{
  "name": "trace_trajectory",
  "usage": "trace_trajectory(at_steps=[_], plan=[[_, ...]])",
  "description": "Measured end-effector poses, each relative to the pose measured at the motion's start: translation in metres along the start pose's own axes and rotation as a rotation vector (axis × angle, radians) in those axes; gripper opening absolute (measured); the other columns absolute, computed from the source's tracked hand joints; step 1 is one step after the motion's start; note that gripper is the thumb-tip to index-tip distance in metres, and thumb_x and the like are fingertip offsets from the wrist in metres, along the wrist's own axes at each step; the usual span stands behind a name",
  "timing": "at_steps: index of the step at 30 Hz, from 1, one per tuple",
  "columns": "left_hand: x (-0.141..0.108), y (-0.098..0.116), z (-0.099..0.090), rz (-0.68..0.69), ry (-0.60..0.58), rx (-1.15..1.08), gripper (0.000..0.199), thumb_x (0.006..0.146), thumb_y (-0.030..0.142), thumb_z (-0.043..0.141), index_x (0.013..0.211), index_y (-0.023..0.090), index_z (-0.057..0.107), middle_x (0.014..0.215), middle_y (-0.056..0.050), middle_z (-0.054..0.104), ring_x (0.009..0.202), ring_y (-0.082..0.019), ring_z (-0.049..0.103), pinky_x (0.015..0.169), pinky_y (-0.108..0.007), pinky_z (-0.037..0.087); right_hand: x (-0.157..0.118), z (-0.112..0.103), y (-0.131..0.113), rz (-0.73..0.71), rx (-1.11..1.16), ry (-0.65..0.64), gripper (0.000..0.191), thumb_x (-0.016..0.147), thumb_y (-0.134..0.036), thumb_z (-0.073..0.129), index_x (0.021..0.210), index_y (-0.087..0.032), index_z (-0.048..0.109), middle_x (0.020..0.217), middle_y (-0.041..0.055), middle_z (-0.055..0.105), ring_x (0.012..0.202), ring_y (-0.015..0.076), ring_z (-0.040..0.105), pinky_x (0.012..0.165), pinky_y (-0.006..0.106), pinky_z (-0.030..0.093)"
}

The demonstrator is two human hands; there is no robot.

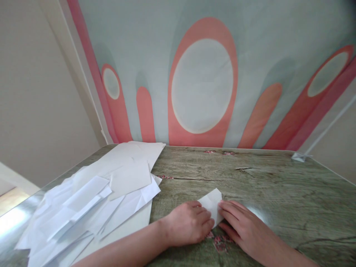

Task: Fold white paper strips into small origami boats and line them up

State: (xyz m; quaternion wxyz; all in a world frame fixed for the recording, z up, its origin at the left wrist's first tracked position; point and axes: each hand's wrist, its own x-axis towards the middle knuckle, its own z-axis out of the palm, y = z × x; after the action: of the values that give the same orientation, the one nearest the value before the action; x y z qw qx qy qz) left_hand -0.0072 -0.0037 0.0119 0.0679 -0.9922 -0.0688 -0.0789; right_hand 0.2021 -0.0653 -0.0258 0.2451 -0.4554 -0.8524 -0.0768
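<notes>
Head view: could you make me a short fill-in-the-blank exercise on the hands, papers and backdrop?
1. The left hand and the right hand both touch a small white piece of folded ____.
2. The pile of sheets lies on the person's ____ side of the table.
3. Counting the large oval, the backdrop shows ____ pale ovals.
Missing words: paper; left; three.

Worktop (191, 165): grey-green wood-grain finish, glossy, light reflected at left edge. Dark crack lines and reddish patches (221, 243) on surface. Left side: loose paper pile (83, 204), larger sheets (121, 152) reaching far edge, smaller creased sheets overlapping. Near side, right of pile: small folded paper (211, 203), between left hand (191, 223) and right hand (243, 224). Far right corner: small translucent object (298, 157), type unclear.
</notes>
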Motion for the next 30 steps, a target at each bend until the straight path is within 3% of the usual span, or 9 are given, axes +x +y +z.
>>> trace_trajectory(at_steps=[8, 14, 17, 19, 21, 25, 30], plan=[[0.001, -0.006, 0.006, -0.149, 0.056, -0.210, 0.018, 0.089, 0.016, 0.043, 0.100, 0.017, 0.057, 0.099, -0.005, 0.063, 0.088, -0.015, 0.058, 0.080, -0.026, 0.043, 0.001, -0.003, -0.001, -0.003, -0.001, 0.029, 0.024, 0.091, -0.024, 0.040, 0.099, -0.017, 0.062, 0.101, 0.0069, 0.066, 0.094, 0.0206, 0.060, 0.087, 0.040, 0.047], [0.000, -0.005, 0.004, -0.189, 0.074, -0.317, 0.022, 0.088, 0.015, 0.041, 0.103, 0.017, 0.057, 0.102, -0.004, 0.063, 0.090, -0.014, 0.058, 0.083, -0.025, 0.043, 0.001, -0.005, -0.002, 0.020, 0.015, 0.042, 0.023, 0.090, -0.023, 0.042, 0.098, -0.020, 0.063, 0.100, 0.0054, 0.066, 0.092, 0.0195, 0.060, 0.086, 0.038, 0.047], [0.001, -0.005, 0.004, -0.176, 0.093, -0.364, 0.022, 0.092, 0.026, 0.040, 0.101, 0.016, 0.058, 0.101, -0.005, 0.063, 0.093, -0.015, 0.059, 0.085, -0.025, 0.043, 0.001, -0.005, -0.002, 0.004, 0.012, 0.056, 0.025, 0.090, -0.020, 0.040, 0.097, -0.020, 0.064, 0.099, 0.0050, 0.067, 0.092, 0.0184, 0.061, 0.086, 0.036, 0.047], [0.001, -0.006, 0.006, -0.159, 0.096, -0.397, 0.032, 0.089, 0.042, 0.046, 0.103, 0.015, 0.058, 0.100, -0.006, 0.064, 0.094, -0.016, 0.059, 0.085, -0.026, 0.043, 0.001, -0.005, -0.001, -0.007, 0.007, 0.066, 0.025, 0.090, -0.018, 0.039, 0.096, -0.020, 0.064, 0.099, 0.0051, 0.067, 0.092, 0.0178, 0.061, 0.086, 0.035, 0.046], [0.001, -0.006, 0.007, -0.166, 0.098, -0.418, 0.037, 0.086, 0.046, 0.049, 0.106, 0.015, 0.057, 0.100, -0.007, 0.064, 0.094, -0.017, 0.059, 0.083, -0.026, 0.044, 0.000, -0.004, -0.001, -0.007, 0.007, 0.072, 0.026, 0.090, -0.016, 0.038, 0.094, -0.020, 0.063, 0.099, 0.0051, 0.067, 0.092, 0.0174, 0.061, 0.087, 0.035, 0.046], [0.002, -0.006, 0.009, -0.242, 0.114, -0.451, 0.024, 0.092, 0.028, 0.042, 0.095, 0.017, 0.062, 0.096, -0.004, 0.064, 0.089, -0.013, 0.058, 0.082, -0.022, 0.043, -0.001, -0.002, -0.002, 0.033, 0.031, 0.066, 0.025, 0.090, -0.015, 0.037, 0.088, -0.020, 0.062, 0.098, 0.0050, 0.066, 0.092, 0.0181, 0.060, 0.086, 0.036, 0.046], [0.007, -0.003, 0.011, -0.382, 0.139, -0.526, 0.020, 0.090, 0.022, 0.044, 0.084, 0.015, 0.062, 0.089, -0.003, 0.063, 0.084, -0.012, 0.057, 0.078, -0.022, 0.044, -0.001, 0.000, 0.000, 0.116, 0.085, 0.044, 0.019, 0.087, -0.014, 0.042, 0.084, -0.021, 0.060, 0.095, 0.0048, 0.065, 0.089, 0.0184, 0.061, 0.080, 0.035, 0.049]])
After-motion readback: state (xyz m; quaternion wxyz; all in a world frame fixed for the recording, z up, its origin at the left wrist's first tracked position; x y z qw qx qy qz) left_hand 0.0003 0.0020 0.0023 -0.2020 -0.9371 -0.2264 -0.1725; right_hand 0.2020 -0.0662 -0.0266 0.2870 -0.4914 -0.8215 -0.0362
